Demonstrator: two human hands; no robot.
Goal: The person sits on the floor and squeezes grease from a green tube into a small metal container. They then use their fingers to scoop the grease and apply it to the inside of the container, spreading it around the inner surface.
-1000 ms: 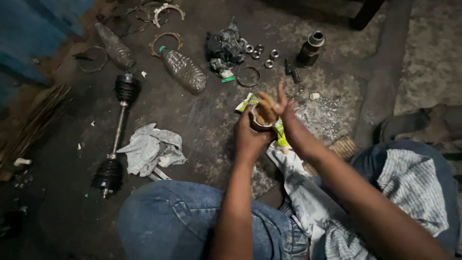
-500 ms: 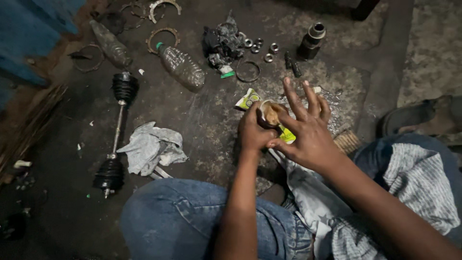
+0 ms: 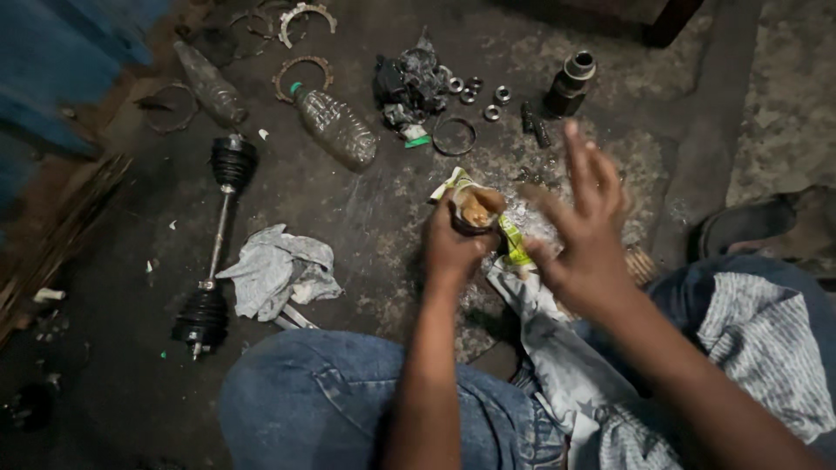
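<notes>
Dirty floor (image 3: 348, 218), axle shaft (image 3: 216, 252), rag (image 3: 279, 271), bottle (image 3: 335, 129)

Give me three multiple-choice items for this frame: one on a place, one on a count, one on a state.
1. Where does the drive shaft lie?
A. left of the grey rag
B. across the person's lap
C. beside the metal sleeve

2. How many plastic bottles lie on the floor?
A. none
B. two
C. five

3. How is the right hand?
A. closed in a fist
B. open with fingers spread
C. flat on the floor

Answers: 1 A, the shaft lies just left of the rag. 2 B, one bottle near the rings, another farther left. 3 B, its fingers fan out beside the grease-filled joint part in the left hand.
</notes>
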